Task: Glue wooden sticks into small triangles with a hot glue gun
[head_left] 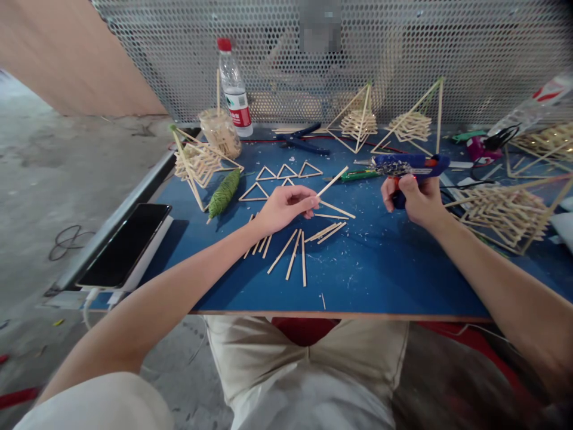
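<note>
Item: wooden stick (pixel 332 181), thin, pale, straight, slanting up and to the right from the fingertips of our left hand (pixel 286 207), which pinches its lower end just above the tabletop (pixel 380 269).

Item: glue gun (pixel 414 165), blue body speckled with dried glue, gripped in our right hand (pixel 414 197), fingers wrapped round its handle, nozzle pointing left toward the stick.

Beneath and near the left hand: loose sticks (pixel 295 254) scattered flat. Beyond it: small stick triangles (pixel 286 173), lying flat. Left of it: a green twine spool (pixel 224 193) and a stick pyramid (pixel 197 164).

Surface: blue tabletop, flecked with glue scraps. Behind it we note a perforated metal screen (pixel 470 54); concrete floor (pixel 36 179) at left.
</note>
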A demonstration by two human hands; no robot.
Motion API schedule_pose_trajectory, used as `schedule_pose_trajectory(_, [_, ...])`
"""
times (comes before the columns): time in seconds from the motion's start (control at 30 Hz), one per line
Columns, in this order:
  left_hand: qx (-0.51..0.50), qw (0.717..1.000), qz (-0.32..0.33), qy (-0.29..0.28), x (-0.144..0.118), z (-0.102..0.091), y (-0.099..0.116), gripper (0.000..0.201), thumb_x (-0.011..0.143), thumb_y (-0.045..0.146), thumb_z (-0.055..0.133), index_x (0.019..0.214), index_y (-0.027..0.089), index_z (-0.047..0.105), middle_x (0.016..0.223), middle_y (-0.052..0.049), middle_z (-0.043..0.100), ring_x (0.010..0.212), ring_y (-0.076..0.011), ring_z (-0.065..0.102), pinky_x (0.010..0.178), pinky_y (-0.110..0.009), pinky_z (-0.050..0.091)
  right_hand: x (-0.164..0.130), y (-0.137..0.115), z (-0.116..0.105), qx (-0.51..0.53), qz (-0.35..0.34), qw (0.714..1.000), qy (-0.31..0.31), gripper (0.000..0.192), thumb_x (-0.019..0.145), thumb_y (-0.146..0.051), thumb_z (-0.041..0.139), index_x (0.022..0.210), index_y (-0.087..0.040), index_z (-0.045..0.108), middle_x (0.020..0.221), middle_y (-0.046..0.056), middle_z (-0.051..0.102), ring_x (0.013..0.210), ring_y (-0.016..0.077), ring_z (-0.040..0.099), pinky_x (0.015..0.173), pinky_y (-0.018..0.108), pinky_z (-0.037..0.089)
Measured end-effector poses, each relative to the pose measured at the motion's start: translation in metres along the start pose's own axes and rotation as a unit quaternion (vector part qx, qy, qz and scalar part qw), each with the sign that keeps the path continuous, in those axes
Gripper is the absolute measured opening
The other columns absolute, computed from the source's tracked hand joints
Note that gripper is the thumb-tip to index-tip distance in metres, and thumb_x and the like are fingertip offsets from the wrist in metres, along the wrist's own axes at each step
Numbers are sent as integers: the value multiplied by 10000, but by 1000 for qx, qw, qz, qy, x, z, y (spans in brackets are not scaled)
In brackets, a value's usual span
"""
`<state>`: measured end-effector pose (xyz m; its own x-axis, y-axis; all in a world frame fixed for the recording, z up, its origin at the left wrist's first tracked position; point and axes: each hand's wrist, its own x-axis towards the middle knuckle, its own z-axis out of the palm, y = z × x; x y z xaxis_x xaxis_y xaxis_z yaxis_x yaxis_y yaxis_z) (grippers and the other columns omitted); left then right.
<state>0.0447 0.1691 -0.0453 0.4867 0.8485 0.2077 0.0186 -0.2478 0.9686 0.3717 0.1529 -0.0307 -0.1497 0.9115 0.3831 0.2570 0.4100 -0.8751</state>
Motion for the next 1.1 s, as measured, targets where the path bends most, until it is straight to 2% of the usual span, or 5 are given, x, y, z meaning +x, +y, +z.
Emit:
schedule_pose_trajectory(0.3, [28, 1000, 2, -7, -1, 0, 1, 398, 885, 599, 854, 929, 207, 798, 891, -71, 816, 712, -142, 738, 750, -298, 669, -3, -3, 1, -5, 3, 1000, -4, 639, 881, -900, 684, 678, -315, 528, 648, 16, 575, 484, 197, 513, 473, 440, 426])
schedule_pose_trajectory(0.5, [20, 1000, 4, -9, -1, 0, 1, 400, 883, 590, 859, 923, 197, 796, 886, -70, 813, 712, -140, 740, 752, -295, 669, -2, 2, 1, 45, -21, 999, -23, 606, 932, -805, 730, 669, -298, 531, 624, -7, 517, 486, 181, 519, 440, 393, 405])
schedule_pose_trajectory(0.67, [17, 1000, 5, -7, -2, 0, 1, 362, 893, 560, 858, 923, 204, 800, 880, -63, 808, 706, -136, 735, 753, -293, 665, -2, 4, 1, 49, -2, 999, -16, 633, 887, -847, 743, 647, -304, 521, 616, 4, 486, 500, 200, 519, 435, 404, 392])
schedule_pose_trajectory(0.9, [20, 1000, 4, -8, -1, 0, 0, 375, 892, 583, 854, 927, 213, 798, 889, -64, 810, 719, -145, 744, 754, -301, 665, -2, 3, 1, 5, -1, 1000, -24, 675, 910, -905, 645, 654, -310, 458, 617, 14, 454, 534, 229, 534, 454, 435, 413])
schedule_pose_trajectory(1.1, [18, 1000, 10, -9, -1, 0, 0, 365, 903, 554, 855, 929, 194, 801, 878, -62, 809, 703, -131, 734, 740, -278, 653, -1, 5, 1, 62, -39, 997, -33, 610, 963, -772, 728, 670, -284, 509, 606, -27, 441, 482, 165, 527, 414, 361, 399])
